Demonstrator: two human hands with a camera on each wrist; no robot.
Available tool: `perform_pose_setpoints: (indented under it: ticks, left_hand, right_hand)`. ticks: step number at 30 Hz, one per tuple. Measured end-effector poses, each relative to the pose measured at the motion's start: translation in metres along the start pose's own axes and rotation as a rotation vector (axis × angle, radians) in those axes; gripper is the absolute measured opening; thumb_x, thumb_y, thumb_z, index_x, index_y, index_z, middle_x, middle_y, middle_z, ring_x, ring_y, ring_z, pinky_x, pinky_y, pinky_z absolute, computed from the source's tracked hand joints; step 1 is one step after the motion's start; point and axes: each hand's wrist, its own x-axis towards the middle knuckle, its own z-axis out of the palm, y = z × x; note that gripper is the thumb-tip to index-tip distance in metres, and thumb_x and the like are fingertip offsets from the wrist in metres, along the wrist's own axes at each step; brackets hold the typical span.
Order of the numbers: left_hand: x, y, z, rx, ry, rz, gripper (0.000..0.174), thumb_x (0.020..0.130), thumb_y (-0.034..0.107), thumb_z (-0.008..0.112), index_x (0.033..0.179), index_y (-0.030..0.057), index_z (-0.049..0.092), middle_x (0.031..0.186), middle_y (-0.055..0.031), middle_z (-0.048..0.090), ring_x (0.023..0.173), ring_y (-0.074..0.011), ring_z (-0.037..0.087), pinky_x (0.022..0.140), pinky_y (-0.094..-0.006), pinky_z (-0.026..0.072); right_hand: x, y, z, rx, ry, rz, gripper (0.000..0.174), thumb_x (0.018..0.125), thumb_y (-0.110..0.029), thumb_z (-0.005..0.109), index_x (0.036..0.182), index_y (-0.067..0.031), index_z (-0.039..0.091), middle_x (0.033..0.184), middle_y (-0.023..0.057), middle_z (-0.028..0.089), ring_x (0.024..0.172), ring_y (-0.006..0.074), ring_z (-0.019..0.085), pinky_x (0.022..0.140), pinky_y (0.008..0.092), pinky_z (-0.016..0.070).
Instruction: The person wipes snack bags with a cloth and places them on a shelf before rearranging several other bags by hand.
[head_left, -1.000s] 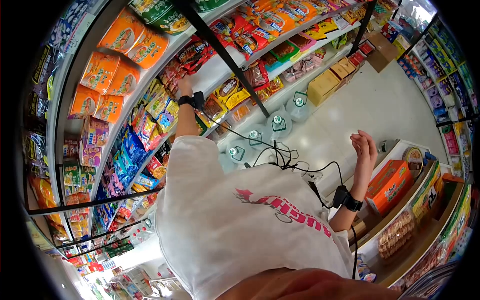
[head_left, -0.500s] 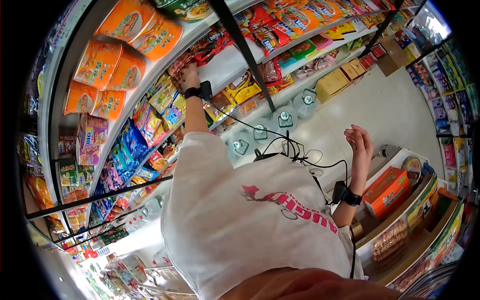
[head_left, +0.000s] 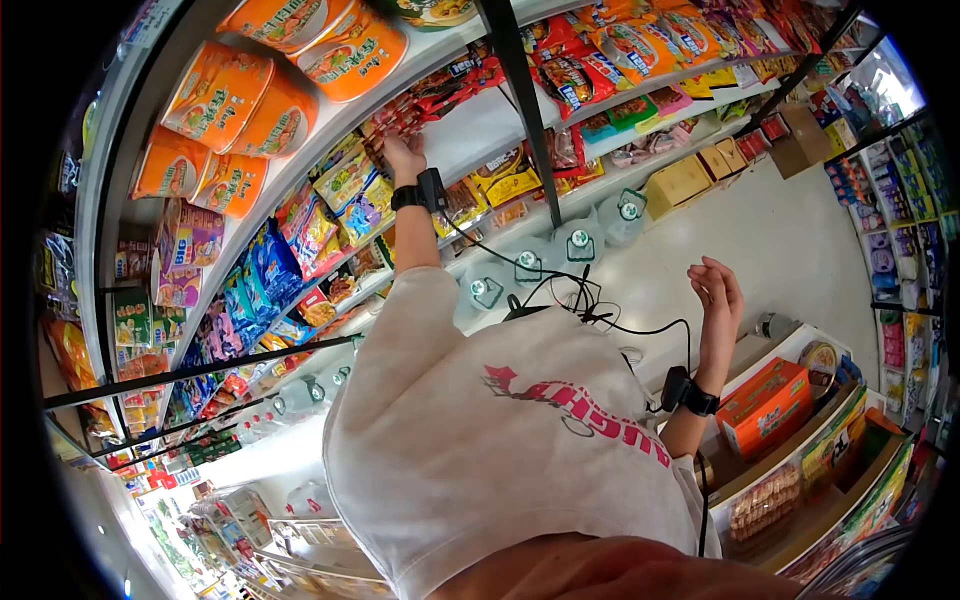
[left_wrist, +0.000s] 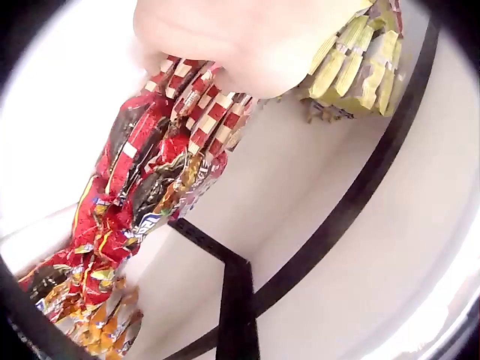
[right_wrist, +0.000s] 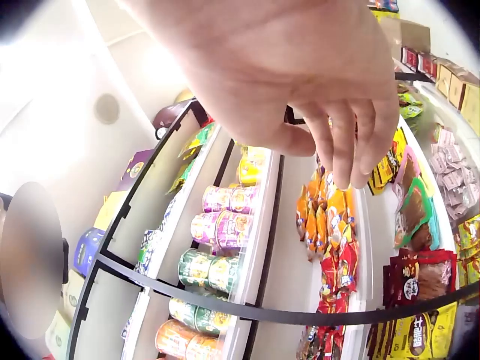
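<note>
My left hand reaches into the shelf on the left, right at a row of upright red-and-white checkered snack packets. In the left wrist view the palm side of that hand hangs over the packets, its fingertips hidden, so I cannot tell whether it grips one. Red and dark snack bags stand on one side of the row, yellow-green packets on the other. My right hand hangs in the air above the floor, fingers loosely bent and holding nothing.
Orange noodle tubs stand on the shelf above. Large clear water jugs and yellow boxes line the floor by the shelf. An orange box sits in a low unit at right. Black cables run between my wrists.
The head view has shifted, so the shelf sits further right in it. My left hand stays at the checkered packets; my right hand hangs much as before.
</note>
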Motion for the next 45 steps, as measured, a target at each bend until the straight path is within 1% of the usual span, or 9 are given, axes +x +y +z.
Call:
perform_pose_setpoints:
  ticks: [5,8,10,12,22,26,32,38,45]
  left_hand:
    - [0.044,0.015,0.004,-0.015,-0.114,-0.102,0.013,0.094,0.021,0.056,0.097,0.0115,0.064,0.089,-0.0064,0.066,0.082,-0.0267,0.061,0.075,-0.047,0.0554]
    - [0.077,0.006,-0.02,-0.111,-0.063,-0.17,0.012,0.091,0.01,0.052,0.093,0.0013,0.059,0.093,-0.0164,0.062,0.086,-0.0294,0.059,0.079,-0.045,0.0531]
    - [0.014,0.021,0.002,0.117,-0.03,-0.154,0.013,0.093,0.021,0.056,0.102,0.0137,0.061,0.093,-0.0026,0.06,0.086,-0.0225,0.057,0.082,-0.0406,0.0527]
    - [-0.062,0.027,0.035,-0.002,0.025,0.019,0.014,0.095,0.02,0.053,0.104,0.0113,0.06,0.1,-0.0044,0.06,0.09,-0.0223,0.057,0.086,-0.0374,0.051]
    - [0.005,0.029,0.037,-0.283,0.085,0.074,0.026,0.095,0.018,0.056,0.113,0.0013,0.061,0.117,-0.015,0.063,0.107,-0.0333,0.063,0.091,-0.0411,0.0552]
    - [0.002,0.035,0.033,-0.301,-0.26,0.047,0.017,0.097,0.019,0.063,0.105,0.0051,0.061,0.097,-0.0074,0.063,0.083,-0.0238,0.064,0.072,-0.0375,0.0615]
    - [0.023,0.022,0.021,-0.251,0.079,-0.028,0.023,0.096,0.022,0.068,0.109,0.0042,0.063,0.099,-0.01,0.066,0.082,-0.0255,0.066,0.066,-0.0356,0.0627]
    - [-0.012,0.035,0.052,-0.263,0.107,0.063,0.019,0.094,0.017,0.07,0.104,0.0019,0.063,0.112,-0.0122,0.062,0.092,-0.0301,0.065,0.076,-0.0438,0.0657]
    - [-0.067,0.038,0.075,-0.328,0.021,0.141,0.04,0.105,0.033,0.035,0.131,0.0038,0.046,0.138,-0.0184,0.043,0.114,-0.0364,0.058,0.104,-0.0404,0.0554]
  right_hand:
    - [0.002,0.001,0.004,-0.005,-0.011,0.0,0.029,0.103,-0.021,0.052,0.121,-0.0005,0.063,0.105,0.0091,0.069,0.105,0.0192,0.066,0.099,0.0329,0.0495]
    - [0.004,0.003,0.01,0.007,-0.035,-0.007,0.029,0.104,-0.021,0.051,0.118,0.0005,0.063,0.104,0.0104,0.069,0.103,0.0192,0.066,0.097,0.033,0.0508]
    - [0.005,0.005,0.015,0.001,-0.039,-0.01,0.028,0.104,-0.02,0.05,0.118,0.0004,0.063,0.104,0.0104,0.069,0.103,0.0191,0.066,0.097,0.0329,0.0511]
    - [0.005,0.008,0.016,0.002,-0.037,-0.008,0.029,0.104,-0.021,0.051,0.119,0.0004,0.063,0.104,0.0102,0.069,0.104,0.0193,0.066,0.098,0.0328,0.0506]
    - [0.004,0.006,0.018,0.004,-0.026,-0.017,0.029,0.103,-0.021,0.051,0.12,0.0003,0.062,0.106,0.0103,0.069,0.104,0.0195,0.066,0.097,0.0323,0.0507]
    - [0.001,0.008,0.014,0.01,-0.006,-0.012,0.029,0.103,-0.021,0.052,0.12,0.0,0.063,0.105,0.0106,0.069,0.104,0.019,0.066,0.096,0.0317,0.0511]
    - [-0.002,0.009,0.011,0.016,0.005,-0.002,0.029,0.103,-0.021,0.051,0.12,0.0003,0.063,0.105,0.0107,0.069,0.104,0.0189,0.067,0.097,0.0322,0.0511]
    - [-0.001,0.012,0.007,0.022,-0.012,0.005,0.03,0.103,-0.022,0.052,0.121,-0.0004,0.063,0.106,0.009,0.069,0.105,0.0184,0.067,0.098,0.0324,0.0496]
    - [-0.005,0.011,0.007,0.033,0.01,-0.006,0.03,0.104,-0.022,0.052,0.12,0.0003,0.063,0.105,0.0103,0.069,0.104,0.0191,0.067,0.098,0.0329,0.051]
